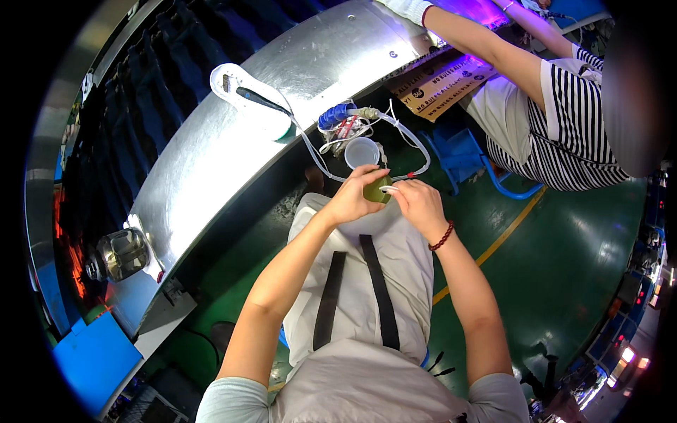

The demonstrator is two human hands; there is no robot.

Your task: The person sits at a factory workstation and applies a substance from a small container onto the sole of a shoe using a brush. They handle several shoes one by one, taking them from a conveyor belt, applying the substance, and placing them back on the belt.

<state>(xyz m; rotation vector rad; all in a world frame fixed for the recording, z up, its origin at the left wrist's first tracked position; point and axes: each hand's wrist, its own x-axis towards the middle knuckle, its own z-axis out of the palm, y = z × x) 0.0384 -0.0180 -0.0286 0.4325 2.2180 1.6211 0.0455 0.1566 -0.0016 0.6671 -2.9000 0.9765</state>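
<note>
My left hand [350, 198] is closed round a small yellow-green piece [377, 190], held over my lap. Its exact kind is not clear. With fingertips pinched together, my right hand [421, 206] holds a thin white piece [388, 188] against it; too little of this shows to name it. A translucent round cup [361, 152] stands just beyond my left fingers. Behind the cup are a blue coiled hose [336, 116] and a bundle of white tubing [412, 137].
A curved metal worktop [190, 169] runs along my left. On it lie a white holder [236, 84] with a dark pen-shaped tool [262, 100] and a dark clear jar [125, 254]. At right, a co-worker in stripes [575, 127] reaches over the bench, near a blue stool [458, 158].
</note>
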